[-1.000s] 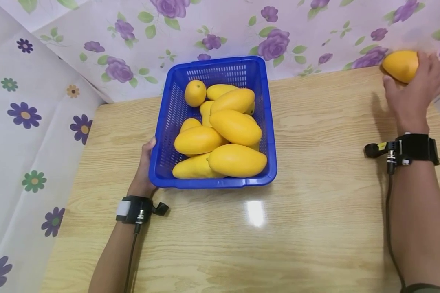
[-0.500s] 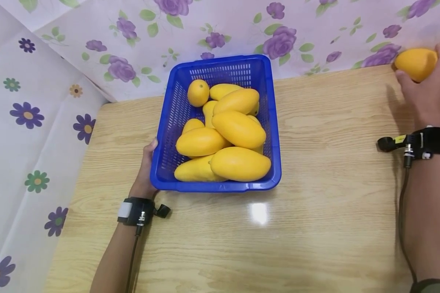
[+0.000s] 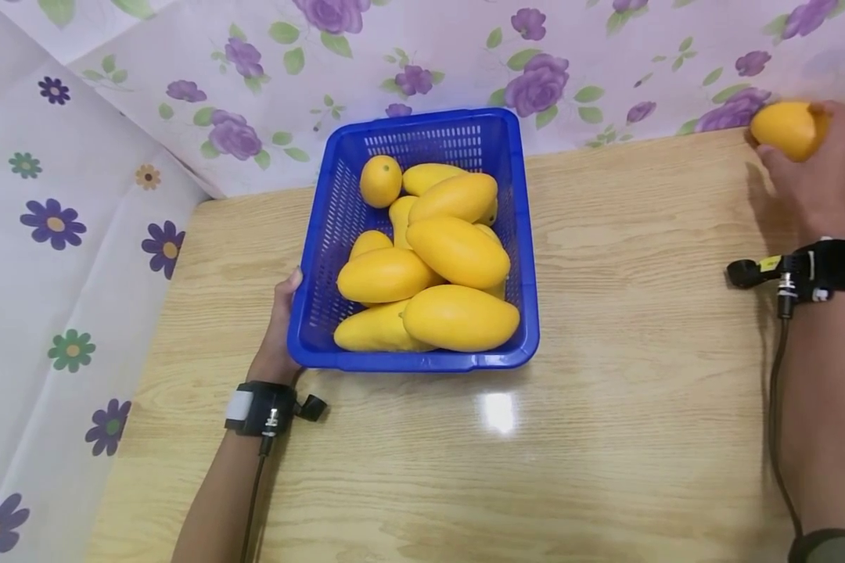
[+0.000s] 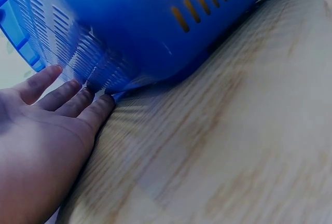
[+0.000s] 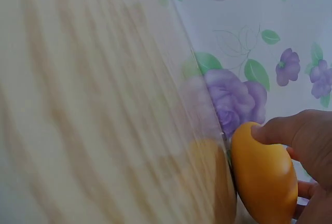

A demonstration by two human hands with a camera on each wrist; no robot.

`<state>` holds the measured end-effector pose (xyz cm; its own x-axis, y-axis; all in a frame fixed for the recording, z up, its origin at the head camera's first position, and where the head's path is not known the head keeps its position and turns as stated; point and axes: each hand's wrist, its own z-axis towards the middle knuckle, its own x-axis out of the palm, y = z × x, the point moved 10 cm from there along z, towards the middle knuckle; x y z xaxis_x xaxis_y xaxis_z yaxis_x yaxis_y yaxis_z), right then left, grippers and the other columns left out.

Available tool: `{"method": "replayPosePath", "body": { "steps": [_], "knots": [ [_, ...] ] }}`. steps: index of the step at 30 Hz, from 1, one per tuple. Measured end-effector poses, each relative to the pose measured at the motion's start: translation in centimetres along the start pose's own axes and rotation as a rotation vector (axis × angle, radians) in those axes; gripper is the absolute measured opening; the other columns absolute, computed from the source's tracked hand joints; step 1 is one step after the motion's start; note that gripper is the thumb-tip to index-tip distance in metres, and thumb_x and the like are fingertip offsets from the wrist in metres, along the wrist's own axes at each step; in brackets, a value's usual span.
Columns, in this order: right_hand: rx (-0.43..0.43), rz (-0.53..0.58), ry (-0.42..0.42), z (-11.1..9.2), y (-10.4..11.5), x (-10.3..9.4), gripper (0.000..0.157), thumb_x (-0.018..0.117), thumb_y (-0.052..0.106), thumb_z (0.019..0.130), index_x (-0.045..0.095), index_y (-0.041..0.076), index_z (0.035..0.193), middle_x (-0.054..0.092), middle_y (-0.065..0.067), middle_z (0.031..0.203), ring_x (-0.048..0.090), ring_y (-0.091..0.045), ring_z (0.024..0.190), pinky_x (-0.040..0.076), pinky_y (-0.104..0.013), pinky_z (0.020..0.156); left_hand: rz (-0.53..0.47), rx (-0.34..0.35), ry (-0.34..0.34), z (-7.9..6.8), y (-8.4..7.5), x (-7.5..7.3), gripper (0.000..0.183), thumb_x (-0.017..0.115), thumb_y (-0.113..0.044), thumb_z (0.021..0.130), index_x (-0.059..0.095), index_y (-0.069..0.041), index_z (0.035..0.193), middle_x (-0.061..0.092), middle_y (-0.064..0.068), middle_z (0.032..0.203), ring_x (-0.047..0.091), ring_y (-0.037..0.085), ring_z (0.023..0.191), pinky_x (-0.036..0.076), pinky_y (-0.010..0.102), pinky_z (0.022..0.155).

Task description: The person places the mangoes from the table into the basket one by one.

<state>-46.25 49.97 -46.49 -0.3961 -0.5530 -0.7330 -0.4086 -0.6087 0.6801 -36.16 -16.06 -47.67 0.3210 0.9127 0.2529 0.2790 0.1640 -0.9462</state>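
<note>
A blue plastic basket (image 3: 411,361) stands on the table against the back, holding a heap of several yellow mangoes (image 3: 458,252). My left hand (image 3: 276,332) is at the basket's left side. In the left wrist view, the left hand's fingers (image 4: 65,95) are extended, tips right at the slotted basket wall (image 4: 124,22). Far to the right, my right hand (image 3: 827,176) grips a single mango (image 3: 785,129) by the back wall. The right wrist view shows the thumb on top of that mango (image 5: 262,177), with other fingers partly hidden behind it.
The wood-grain table (image 3: 627,352) runs up to a back wall covered in purple-flowered sheeting (image 3: 451,47). White sheeting with coloured flowers (image 3: 35,313) borders the left. Each wrist wears a black strap with a camera (image 3: 746,274) and a cable.
My right hand and its mango shifted right in the head view, then slightly back left and down. An orange shape at the right edge left view. Basket and left hand stay nearly the same.
</note>
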Motion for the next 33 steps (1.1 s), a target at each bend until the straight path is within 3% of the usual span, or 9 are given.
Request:
{"method": "replayPosePath", "body": {
  "steps": [10,15,20,25,33],
  "knots": [
    [0.065,-0.014,-0.081,0.1,-0.4,-0.5,0.067,0.057,0.031,0.093,0.028,0.037,0.152,0.021,-0.005,0.159,0.017,-0.025,0.145,0.012,-0.040,0.115,0.000,-0.003,-0.023,-0.1,-0.1,-0.4,0.075,0.039,-0.064,0.094,0.029,-0.025,0.156,0.045,0.008,0.143,0.050,0.020,0.117,0.047,0.036,0.096],
    [0.111,0.044,-0.097,0.2,-1.0,-0.7,0.066,0.062,0.031,0.091,0.033,0.038,0.150,0.029,0.006,0.156,0.025,-0.016,0.140,0.019,-0.035,0.114,0.009,0.003,0.004,0.0,-0.1,-0.1,0.075,0.037,-0.064,0.095,0.027,-0.023,0.157,0.045,0.009,0.144,0.051,0.021,0.118,0.047,0.037,0.096],
    [0.104,0.156,-0.128,0.1,-1.5,-0.9,0.066,0.067,0.025,0.089,0.040,0.036,0.147,0.037,0.014,0.151,0.031,-0.010,0.134,0.018,-0.029,0.112,0.009,0.013,0.017,0.1,-0.2,0.1,0.074,0.035,-0.062,0.096,0.026,-0.021,0.157,0.045,0.010,0.143,0.051,0.021,0.117,0.047,0.037,0.096],
    [0.136,0.212,-0.124,-0.1,-2.1,-0.9,0.066,0.069,0.025,0.088,0.042,0.038,0.146,0.036,0.018,0.149,0.031,-0.004,0.129,0.016,-0.028,0.112,0.032,0.013,0.010,0.1,-0.2,0.1,0.073,0.034,-0.063,0.096,0.026,-0.026,0.158,0.040,0.011,0.148,0.048,0.023,0.121,0.045,0.038,0.099],
    [0.173,0.181,-0.107,-0.3,-2.2,-0.7,0.065,0.067,0.027,0.090,0.039,0.041,0.147,0.032,0.018,0.149,0.030,-0.003,0.126,0.020,-0.029,0.112,0.046,-0.001,-0.009,-0.2,-0.2,-0.1,0.074,0.036,-0.066,0.094,0.026,-0.030,0.157,0.037,0.011,0.151,0.045,0.024,0.125,0.043,0.040,0.102]
  ]
}}
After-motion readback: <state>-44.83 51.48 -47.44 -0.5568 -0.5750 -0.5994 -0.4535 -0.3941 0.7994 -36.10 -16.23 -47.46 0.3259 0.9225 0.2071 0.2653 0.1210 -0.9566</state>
